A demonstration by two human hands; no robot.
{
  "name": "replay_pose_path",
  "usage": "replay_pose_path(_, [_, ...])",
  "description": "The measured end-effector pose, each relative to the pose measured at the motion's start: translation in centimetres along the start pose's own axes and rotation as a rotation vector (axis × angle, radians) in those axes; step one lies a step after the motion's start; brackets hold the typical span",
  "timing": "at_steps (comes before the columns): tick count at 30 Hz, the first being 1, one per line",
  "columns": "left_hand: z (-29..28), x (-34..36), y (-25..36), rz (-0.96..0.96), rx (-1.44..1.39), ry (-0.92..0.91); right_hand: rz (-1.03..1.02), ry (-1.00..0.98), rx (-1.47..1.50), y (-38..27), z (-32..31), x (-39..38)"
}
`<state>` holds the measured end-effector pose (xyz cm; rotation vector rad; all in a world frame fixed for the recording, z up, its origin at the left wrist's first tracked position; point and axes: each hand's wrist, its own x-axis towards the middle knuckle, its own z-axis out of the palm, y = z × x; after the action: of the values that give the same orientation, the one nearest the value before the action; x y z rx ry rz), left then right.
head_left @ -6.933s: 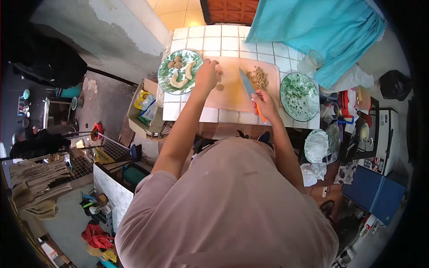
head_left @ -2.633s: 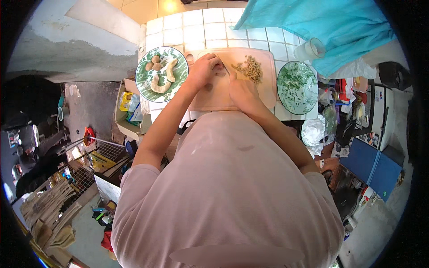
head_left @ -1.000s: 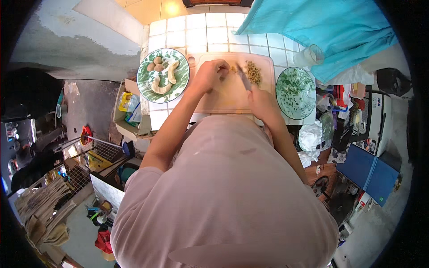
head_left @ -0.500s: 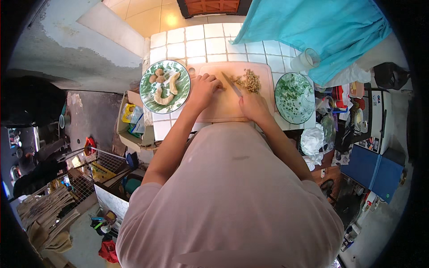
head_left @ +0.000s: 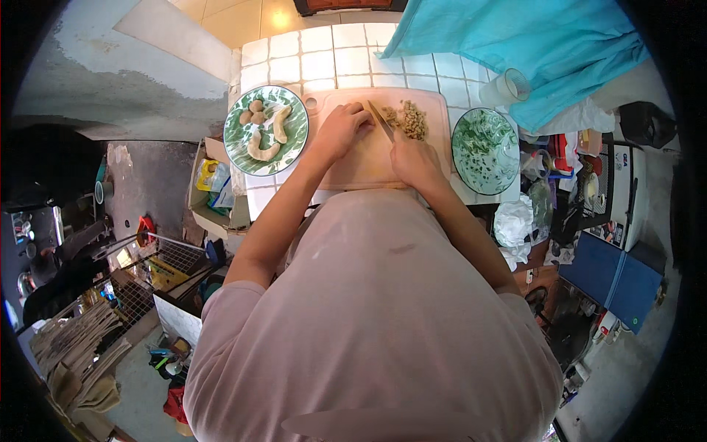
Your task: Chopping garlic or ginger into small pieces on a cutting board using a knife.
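On a pink cutting board (head_left: pixel 353 169), my left hand (head_left: pixel 342 131) has curled fingers beside the knife blade (head_left: pixel 378 118); whatever they press on is too hidden to name. My right hand (head_left: pixel 411 160) grips the knife, covering its handle, with the blade angled up-left. A heap of chopped tan bits (head_left: pixel 412 120) lies beyond the blade at the right. Left of the board, a green-and-white enamel plate (head_left: pixel 239 144) carries several brown balls (head_left: pixel 257 118) and two pale curved pieces (head_left: pixel 261 151). At the right sits a second such plate (head_left: pixel 482 147), speckled green.
A white tiled counter (head_left: pixel 309 55) bears all this, with a clear glass (head_left: pixel 504 92) and turquoise cloth (head_left: pixel 508 37) at back right. An open cardboard box (head_left: pixel 202 214) stands left of the counter, crumpled white bags (head_left: pixel 512 221) lower right, and a wire rack (head_left: pixel 177 261) lower left.
Both hands have drawn closer together since the oldest frame, the left fingers coming beside the blade, the right hand now covering the orange handle. Over the last second they shifted only slightly.
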<state>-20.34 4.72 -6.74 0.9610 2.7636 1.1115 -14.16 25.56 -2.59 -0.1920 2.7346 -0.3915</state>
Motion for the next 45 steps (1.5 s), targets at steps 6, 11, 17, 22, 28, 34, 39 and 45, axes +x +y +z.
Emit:
replay_pose_path(6, [-0.2, -0.2, 0.0, 0.007, -0.068, 0.012, -0.056, -0.021, -0.074, -2.0, -1.2, -0.3])
replay_pose_path(11, [-0.3, -0.3, 0.0, 0.003, -0.028, 0.004, -0.063, -0.042, -0.096, -2.9, -1.5, -1.1])
replay_pose_path(17, [-0.1, -0.2, -0.6, 0.015, -0.038, -0.010, -0.059, -0.034, -0.069, -1.7, 1.2, -0.6])
replay_pose_path(22, [-0.1, -0.7, -0.6, 0.021, -0.106, 0.020, -0.064, 0.022, -0.029, -1.5, 1.1, 0.1])
replay_pose_path(28, [-0.3, -0.6, -0.3, -0.047, -0.119, 0.003, -0.081, -0.016, -0.047, -2.5, -0.8, -0.5])
replay_pose_path(34, [-0.4, -0.6, -0.2, -0.041, -0.074, -0.004, -0.063, -0.016, -0.015, -2.2, 0.7, -0.7])
replay_pose_path(39, [0.0, -0.9, -0.4, 0.023, -0.031, 0.056, -0.075, -0.002, -0.014, -1.6, 1.6, 0.3])
replay_pose_path(45, [-0.2, -1.4, -0.1, -0.087, -0.060, -0.037, -0.037, 0.021, -0.012, -1.4, 0.6, 0.4])
